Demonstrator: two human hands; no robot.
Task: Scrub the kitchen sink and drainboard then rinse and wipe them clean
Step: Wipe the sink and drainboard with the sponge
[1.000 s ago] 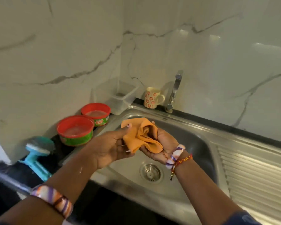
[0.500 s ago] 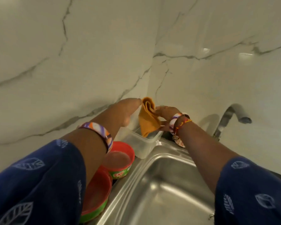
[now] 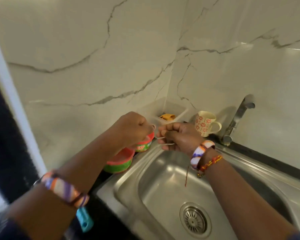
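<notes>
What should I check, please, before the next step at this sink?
1. Cloth put away: ok, it lies in the clear tub in the corner.
2. Basin free of items: ok, only the drain shows.
3. Tap off: ok, no water runs from it.
4. Hands free: left hand and right hand are curled above the sink's back left corner; whether they hold anything, cannot tell.
5. Basin dry: cannot tell, the steel only shows glare.
6. Mug clear of the work: ok, it stands upright behind the rim, beside the tap.
</notes>
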